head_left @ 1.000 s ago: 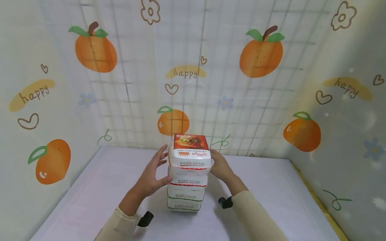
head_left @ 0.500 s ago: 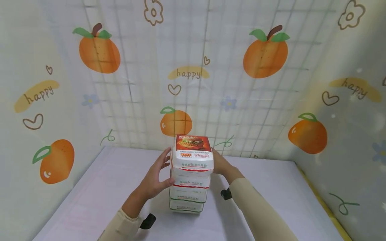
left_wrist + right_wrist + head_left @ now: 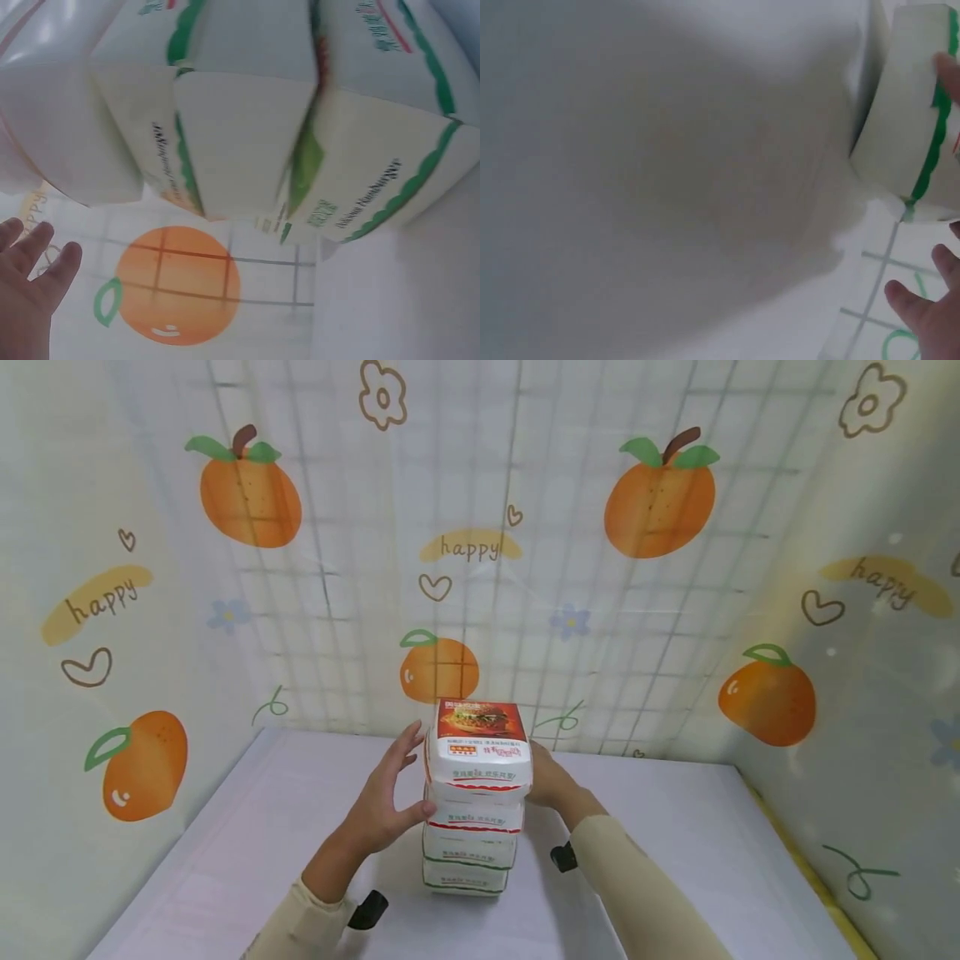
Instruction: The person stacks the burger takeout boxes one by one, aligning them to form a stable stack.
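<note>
In the head view, several white burger boxes stand stacked at the middle of the table. The top burger box carries a red lid panel with a burger picture; the second box has a red wavy line, and the lower boxes have green ones. My left hand is at the stack's left side, fingers extended, thumb tip right at the second box. On the right, my right hand lies against the upper stack, its fingertips hidden behind it. The right wrist view shows its thumb on a green-edged box and spread fingers.
The white table reaches back to a curtain printed with oranges, which also hangs at both sides. Dark wrist camera mounts stick out from the sleeves, low beside the stack.
The head view has shifted slightly, moving the scene a little to the right. My right forearm has shifted a little; the stack and my left hand keep nearly the same arrangement.
</note>
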Demonstrator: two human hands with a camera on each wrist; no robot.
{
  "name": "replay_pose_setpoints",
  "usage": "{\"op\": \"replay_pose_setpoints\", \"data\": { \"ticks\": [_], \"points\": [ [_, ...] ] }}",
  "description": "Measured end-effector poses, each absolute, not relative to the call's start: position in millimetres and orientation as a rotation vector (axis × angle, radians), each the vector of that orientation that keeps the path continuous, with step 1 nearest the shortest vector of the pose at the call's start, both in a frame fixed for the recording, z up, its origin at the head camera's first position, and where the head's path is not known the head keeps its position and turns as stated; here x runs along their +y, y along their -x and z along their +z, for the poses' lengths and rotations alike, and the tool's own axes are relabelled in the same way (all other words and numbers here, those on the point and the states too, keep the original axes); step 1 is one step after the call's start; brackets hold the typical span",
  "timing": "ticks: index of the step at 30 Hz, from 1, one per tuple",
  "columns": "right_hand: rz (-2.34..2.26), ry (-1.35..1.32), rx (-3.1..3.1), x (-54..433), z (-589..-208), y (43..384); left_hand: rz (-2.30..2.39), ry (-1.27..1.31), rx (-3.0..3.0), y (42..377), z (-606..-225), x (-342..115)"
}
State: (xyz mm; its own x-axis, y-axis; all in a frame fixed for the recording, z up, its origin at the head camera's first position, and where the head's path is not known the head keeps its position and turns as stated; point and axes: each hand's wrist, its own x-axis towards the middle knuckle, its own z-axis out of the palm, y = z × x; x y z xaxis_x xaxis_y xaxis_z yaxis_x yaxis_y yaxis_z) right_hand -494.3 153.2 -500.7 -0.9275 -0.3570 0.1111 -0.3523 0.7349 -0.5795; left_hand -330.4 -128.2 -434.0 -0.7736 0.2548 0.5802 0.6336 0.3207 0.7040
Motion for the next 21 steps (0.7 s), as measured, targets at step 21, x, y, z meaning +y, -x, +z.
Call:
{"op": "replay_pose_setpoints", "data": {
  "ticks": [21],
  "points": [
    [-0.914,0.633,2.957,161,-509,492,-1.287,0.886,-2.188,335,-394,-114]
  ]
}}
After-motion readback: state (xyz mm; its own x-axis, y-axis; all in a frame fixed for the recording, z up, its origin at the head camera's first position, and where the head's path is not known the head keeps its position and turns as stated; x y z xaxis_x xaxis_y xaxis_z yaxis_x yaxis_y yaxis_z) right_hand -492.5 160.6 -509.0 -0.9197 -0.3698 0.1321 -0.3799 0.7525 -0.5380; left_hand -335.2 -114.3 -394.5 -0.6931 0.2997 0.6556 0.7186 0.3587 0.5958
